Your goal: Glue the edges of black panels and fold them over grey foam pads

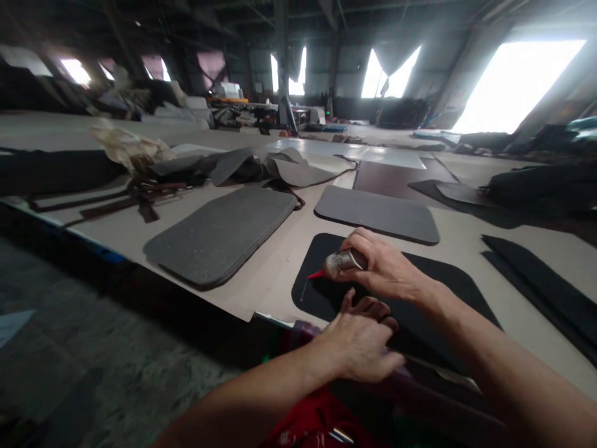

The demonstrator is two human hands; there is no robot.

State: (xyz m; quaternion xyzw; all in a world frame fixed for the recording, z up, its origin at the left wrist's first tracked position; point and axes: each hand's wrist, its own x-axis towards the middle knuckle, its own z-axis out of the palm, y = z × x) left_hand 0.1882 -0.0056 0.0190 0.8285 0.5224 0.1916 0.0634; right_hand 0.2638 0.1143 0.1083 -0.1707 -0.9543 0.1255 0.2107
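Note:
A glue bottle with a red nozzle is gripped in my right hand, tilted so that its tip points left and down. Below the tip, a thin pale line runs across the black mat, which has rounded corners and lies flat at the table's front edge. My left hand rests over the near edge of this mat, fingers loosely bent and thumb apart, with nothing visible in it. Just beyond the black mat lies a grey mat. To the left sits a stack of grey mats.
Sheet scraps and dark strips are heaped at the back left. Dark folded sheets lie on the right, with a dark bundle behind them. The table's front edge drops to a grey floor.

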